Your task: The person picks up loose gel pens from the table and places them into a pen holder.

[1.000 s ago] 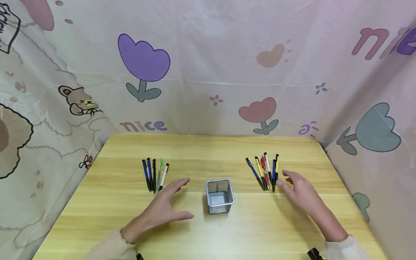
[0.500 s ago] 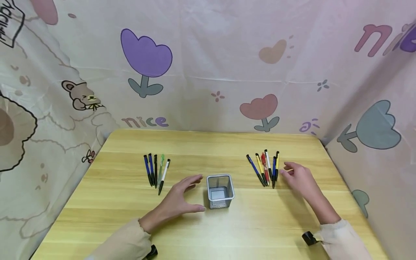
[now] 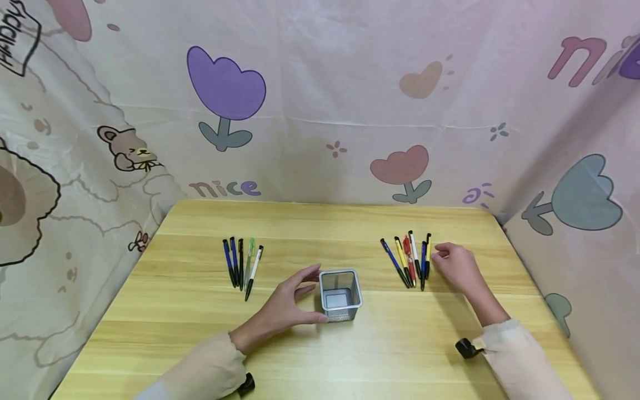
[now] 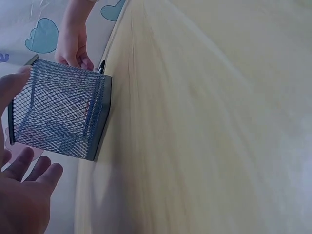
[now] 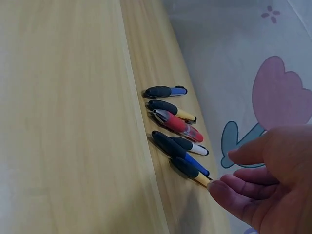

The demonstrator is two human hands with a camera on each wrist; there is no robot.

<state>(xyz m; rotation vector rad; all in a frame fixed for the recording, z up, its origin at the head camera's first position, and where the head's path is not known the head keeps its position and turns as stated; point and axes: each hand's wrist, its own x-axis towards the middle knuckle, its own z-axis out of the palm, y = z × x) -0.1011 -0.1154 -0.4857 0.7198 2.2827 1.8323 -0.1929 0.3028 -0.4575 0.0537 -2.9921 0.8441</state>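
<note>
A silver wire-mesh pen holder [image 3: 342, 315] stands upright on the table in the head view. My left hand [image 3: 286, 305] is at its left side, thumb and fingers spread apart around that side; whether the thumb touches the mesh I cannot tell. On the right lies a row of pens: blue, yellow, a red pen [image 3: 410, 261], white and others. My right hand [image 3: 457, 269] is beside the rightmost one, a yellow pen with a black grip [image 5: 197, 177]. In the right wrist view a fingertip is at that pen's far end, while the thumb stays apart from it.
To the left lies a second group of pens, with blue pens [image 3: 232, 261], a black pen [image 3: 241, 264], a green pen [image 3: 249, 264] and a white pen [image 3: 254, 272]. A printed cloth [image 3: 300, 111] hangs behind the wooden table [image 3: 380, 355].
My left hand has moved right, from near the left pens to the pen holder. My right hand has shifted slightly farther away, along the rightmost pen. The view has tilted a little.
</note>
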